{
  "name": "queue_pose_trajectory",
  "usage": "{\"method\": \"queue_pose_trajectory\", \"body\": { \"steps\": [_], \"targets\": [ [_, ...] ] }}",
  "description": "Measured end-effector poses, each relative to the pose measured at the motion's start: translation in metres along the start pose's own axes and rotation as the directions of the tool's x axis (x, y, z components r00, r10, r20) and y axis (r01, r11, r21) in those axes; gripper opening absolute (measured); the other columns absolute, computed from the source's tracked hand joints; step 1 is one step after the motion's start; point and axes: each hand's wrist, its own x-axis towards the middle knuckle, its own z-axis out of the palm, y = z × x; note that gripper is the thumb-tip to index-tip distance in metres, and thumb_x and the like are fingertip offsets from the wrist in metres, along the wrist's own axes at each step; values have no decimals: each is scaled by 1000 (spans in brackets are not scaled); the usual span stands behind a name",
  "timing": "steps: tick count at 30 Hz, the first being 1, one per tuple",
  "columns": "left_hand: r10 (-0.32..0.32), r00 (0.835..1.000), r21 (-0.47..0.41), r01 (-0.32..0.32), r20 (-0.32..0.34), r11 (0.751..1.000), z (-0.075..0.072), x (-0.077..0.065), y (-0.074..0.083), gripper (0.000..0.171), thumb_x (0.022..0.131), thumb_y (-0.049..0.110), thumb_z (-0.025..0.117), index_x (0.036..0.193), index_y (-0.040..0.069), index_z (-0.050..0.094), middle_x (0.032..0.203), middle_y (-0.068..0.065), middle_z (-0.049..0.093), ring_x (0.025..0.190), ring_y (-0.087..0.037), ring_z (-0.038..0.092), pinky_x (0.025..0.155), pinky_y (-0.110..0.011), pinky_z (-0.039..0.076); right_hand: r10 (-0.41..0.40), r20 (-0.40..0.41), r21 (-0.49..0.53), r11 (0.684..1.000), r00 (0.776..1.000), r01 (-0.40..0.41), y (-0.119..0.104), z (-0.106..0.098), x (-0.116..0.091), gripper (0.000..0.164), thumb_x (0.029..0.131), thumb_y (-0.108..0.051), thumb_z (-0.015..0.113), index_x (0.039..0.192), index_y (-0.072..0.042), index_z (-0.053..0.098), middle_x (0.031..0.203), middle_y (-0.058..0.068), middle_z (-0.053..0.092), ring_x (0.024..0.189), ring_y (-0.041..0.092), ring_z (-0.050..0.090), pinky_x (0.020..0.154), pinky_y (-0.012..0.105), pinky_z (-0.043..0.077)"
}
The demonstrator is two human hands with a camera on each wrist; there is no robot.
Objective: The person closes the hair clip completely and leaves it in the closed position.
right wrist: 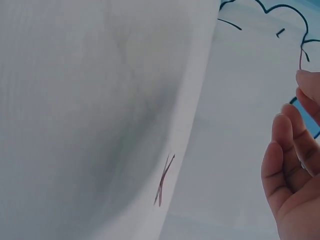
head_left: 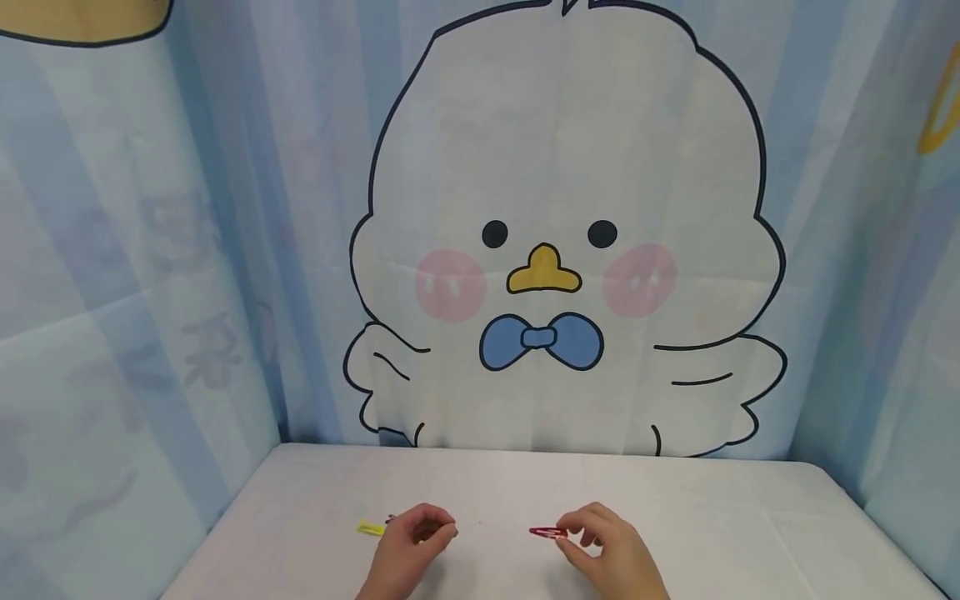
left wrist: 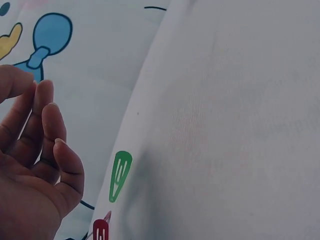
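Right hand (head_left: 609, 543) pinches a red clip (head_left: 546, 532); left hand (head_left: 407, 543) curls beside a yellow clip (head_left: 370, 528), whether gripping anything I cannot tell.

Bright and even in the head view, with diffuse light, apparently from above. Faint, soft-edged shadows on the white tabletop (head_left: 720, 517) near the left hand (head_left: 411, 542) and right hand (head_left: 611, 546); deeper blue shading in the folds of the printed curtain (head_left: 562, 150). Dimmer and greyer in both wrist views: a broad, blurred shadow in the right one, another beside the green hair clip (left wrist: 120, 176) in the left. Fine moiré ripple there too.
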Motion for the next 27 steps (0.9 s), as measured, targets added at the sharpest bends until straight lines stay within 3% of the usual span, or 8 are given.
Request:
{"method": "queue_pose_trajectory", "body": {
  "steps": [7,13,20,27],
  "targets": [
    [0,999,59,3,-48,998,-18,0,-6,18,93,15,72,102,0,68,91,-1,68,80,-19,58,70,-36,48,5,55,-43,999,998,-3,18,-15,1,19,80,-12,85,87,-25,72,84,-16,59,73,4,52,64,27,49],
    [-5,995,112,16,-95,994,-34,-1,-12,16,92,13,72,101,0,69,90,-2,67,79,-19,58,70,-35,48,101,101,-66,993,990,-95,31,-26,4,17,80,-14,85,89,-22,73,84,-13,60,74,5,52,66,26,50],
    [-32,989,137,52,-146,989,-49,0,-13,14,93,12,70,101,0,68,93,-4,70,80,-20,59,72,-36,49,68,124,-109,993,990,-55,41,-34,7,16,81,-16,84,90,-22,72,85,-14,59,74,3,51,65,25,48],
    [-56,984,144,80,-168,986,-57,0,-18,14,93,13,70,101,1,68,91,-4,69,80,-20,60,72,-36,50,178,179,-150,977,968,-152,48,-38,14,14,82,-18,84,90,-20,73,81,-10,58,74,10,51,65,24,47]
  ]
}}
